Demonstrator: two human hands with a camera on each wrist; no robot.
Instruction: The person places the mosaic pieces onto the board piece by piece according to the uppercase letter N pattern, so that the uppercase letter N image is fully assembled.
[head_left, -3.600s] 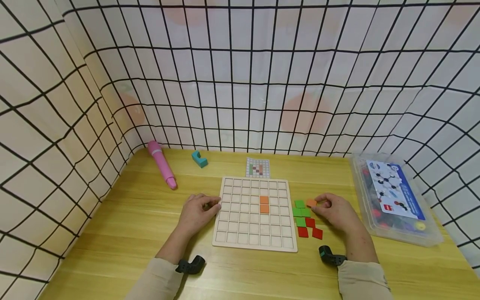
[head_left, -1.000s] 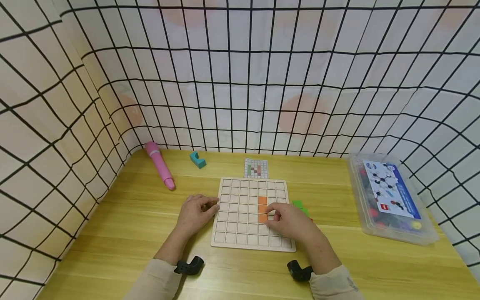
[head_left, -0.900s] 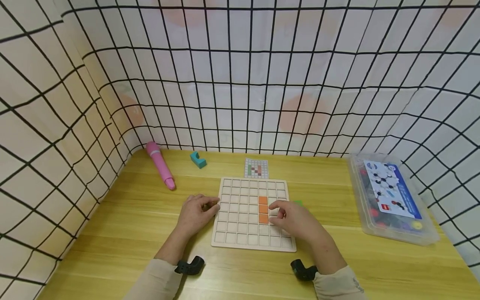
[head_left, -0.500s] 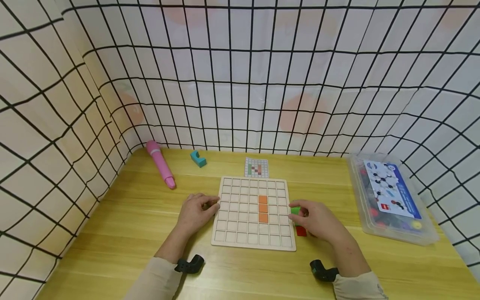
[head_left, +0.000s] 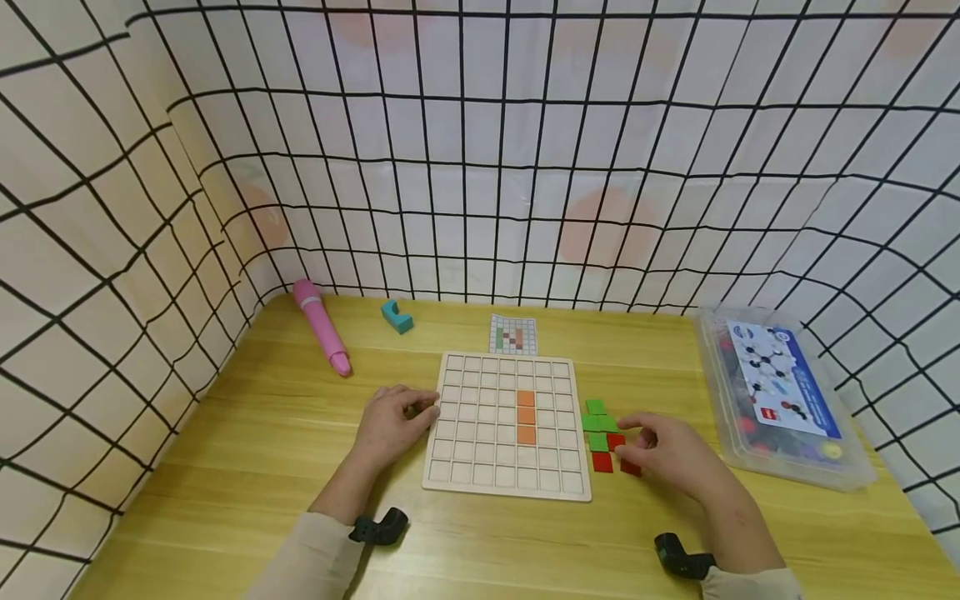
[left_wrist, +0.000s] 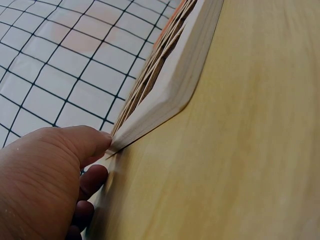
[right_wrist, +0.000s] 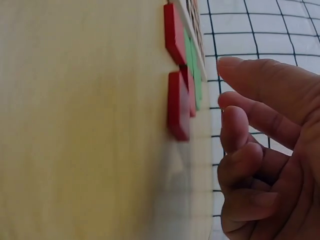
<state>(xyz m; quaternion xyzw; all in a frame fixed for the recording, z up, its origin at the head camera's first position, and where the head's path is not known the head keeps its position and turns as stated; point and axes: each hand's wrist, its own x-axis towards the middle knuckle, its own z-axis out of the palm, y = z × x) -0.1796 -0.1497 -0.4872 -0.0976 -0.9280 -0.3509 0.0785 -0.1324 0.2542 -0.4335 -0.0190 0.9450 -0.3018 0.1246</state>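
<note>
A wooden grid board lies on the table with three orange square tiles in one column. At its left edge is my left hand; its thumb touches the rim in the left wrist view, fingers loosely bent. Several green square tiles lie flat just right of the board, beside three red square tiles. My right hand hovers over the right side of these, partly covering one red tile. In the right wrist view thumb and index finger are apart, with nothing between them.
A small printed pattern card lies behind the board. Back left are a pink microphone-shaped thing and a teal angled block. A clear plastic box with colourful parts stands at right. Grid-patterned cloth encloses the table's back and sides.
My right hand took an orange tile to the board, where it now sits under the other two. Then the hand moved back right to the loose tiles. My left hand stayed put.
</note>
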